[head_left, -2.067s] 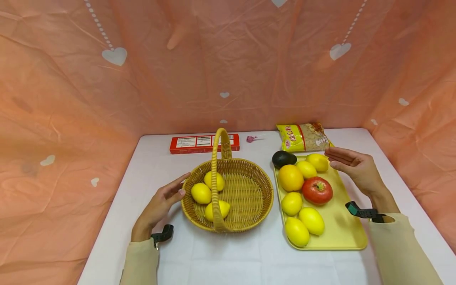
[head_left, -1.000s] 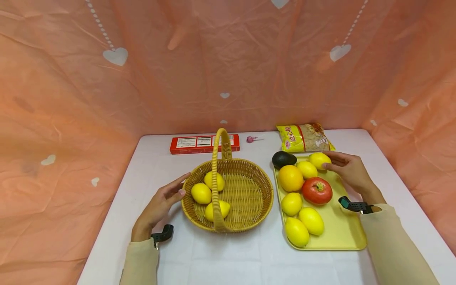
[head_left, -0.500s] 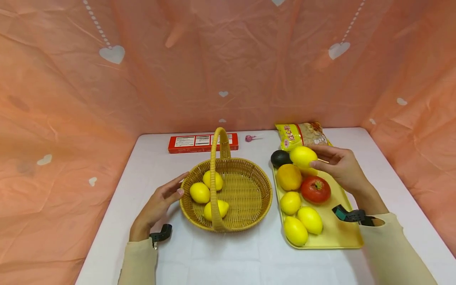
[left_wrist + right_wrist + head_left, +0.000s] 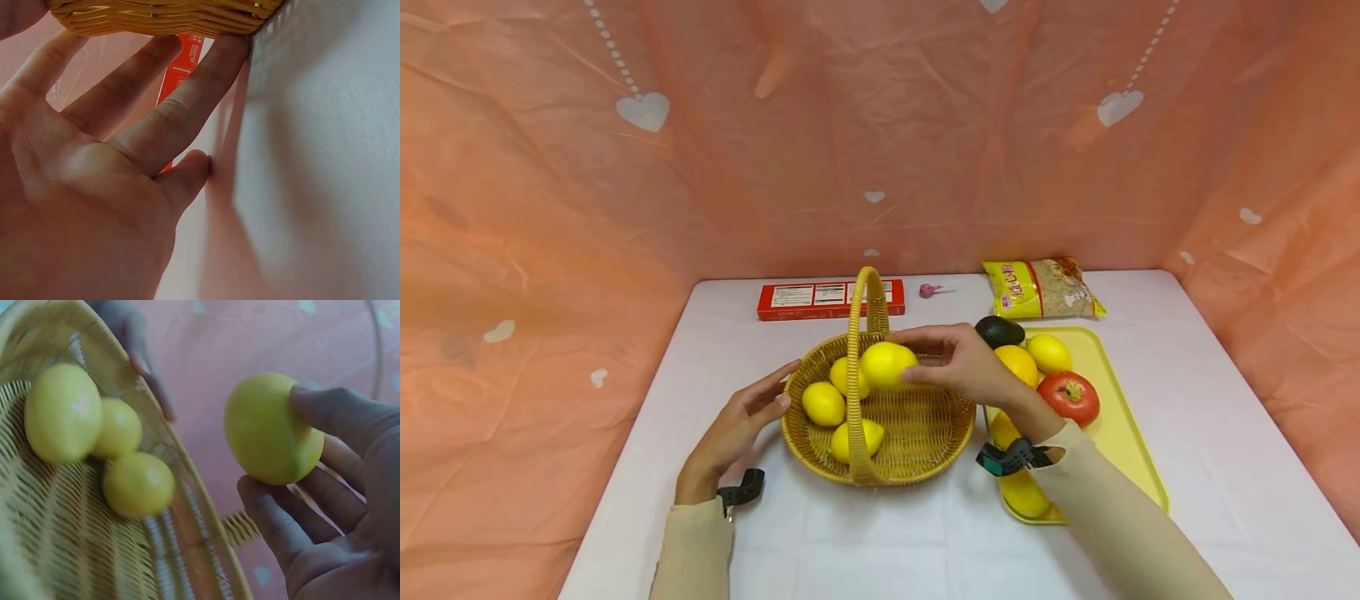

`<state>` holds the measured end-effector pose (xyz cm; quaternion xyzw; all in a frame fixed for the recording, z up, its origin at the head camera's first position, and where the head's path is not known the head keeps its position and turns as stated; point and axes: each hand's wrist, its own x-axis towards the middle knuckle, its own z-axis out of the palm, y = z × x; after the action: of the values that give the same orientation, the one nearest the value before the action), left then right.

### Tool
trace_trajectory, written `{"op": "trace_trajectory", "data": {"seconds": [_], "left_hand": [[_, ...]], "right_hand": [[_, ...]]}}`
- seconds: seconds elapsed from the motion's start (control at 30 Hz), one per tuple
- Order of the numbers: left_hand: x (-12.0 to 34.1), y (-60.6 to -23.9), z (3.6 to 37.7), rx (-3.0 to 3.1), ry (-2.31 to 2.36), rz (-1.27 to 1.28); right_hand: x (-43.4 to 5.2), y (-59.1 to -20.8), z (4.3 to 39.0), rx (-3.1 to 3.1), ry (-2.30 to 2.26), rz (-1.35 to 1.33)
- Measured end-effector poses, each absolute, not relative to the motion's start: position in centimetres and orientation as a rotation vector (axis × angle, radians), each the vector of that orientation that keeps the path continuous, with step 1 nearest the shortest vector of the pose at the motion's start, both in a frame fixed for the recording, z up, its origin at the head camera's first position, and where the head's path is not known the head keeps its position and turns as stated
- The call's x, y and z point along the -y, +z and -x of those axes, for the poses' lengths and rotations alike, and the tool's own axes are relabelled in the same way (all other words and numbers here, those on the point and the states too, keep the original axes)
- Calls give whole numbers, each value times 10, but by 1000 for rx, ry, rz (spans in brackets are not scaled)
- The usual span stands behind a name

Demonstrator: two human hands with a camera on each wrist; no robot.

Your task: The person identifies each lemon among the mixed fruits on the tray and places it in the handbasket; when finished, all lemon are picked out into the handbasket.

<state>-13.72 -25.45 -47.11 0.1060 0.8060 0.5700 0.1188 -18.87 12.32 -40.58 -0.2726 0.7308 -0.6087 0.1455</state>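
My right hand (image 4: 962, 362) pinches a yellow lemon (image 4: 888, 364) between thumb and fingers, held over the wicker basket (image 4: 917, 467) beside its arched handle. In the right wrist view the same lemon (image 4: 265, 428) sits at the fingertips, apart from the basket wall. Three lemons (image 4: 823, 404) lie in the left half of the basket. My left hand (image 4: 730, 433) touches the basket's left side with extended fingers; in the left wrist view the fingertips (image 4: 231, 53) meet the woven underside edge (image 4: 162, 19).
Right of the basket, a yellow tray (image 4: 1120, 433) bears a tomato (image 4: 1069, 398), a lemon (image 4: 1049, 353), an orange (image 4: 1017, 363), an avocado (image 4: 998, 332) and fruit partly hidden by my right arm. Behind lie a red box (image 4: 805, 313), a lollipop (image 4: 927, 291) and a yellow food bag (image 4: 1041, 289).
My right hand took hold of the lemon at the tray's back, lifted it and carried it left to above the basket. My left hand has stayed at the basket's side.
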Motion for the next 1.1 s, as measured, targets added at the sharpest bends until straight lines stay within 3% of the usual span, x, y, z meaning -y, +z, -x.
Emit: {"op": "trace_trajectory", "data": {"seconds": [0.6, 1.1], "left_hand": [[254, -470, 137, -2356, 1655, -300], [255, -472, 137, -2347, 1665, -313]], "right_hand": [[-75, -428, 187, -2348, -1214, 848], [-145, -413, 172, -2077, -1641, 770]]}}
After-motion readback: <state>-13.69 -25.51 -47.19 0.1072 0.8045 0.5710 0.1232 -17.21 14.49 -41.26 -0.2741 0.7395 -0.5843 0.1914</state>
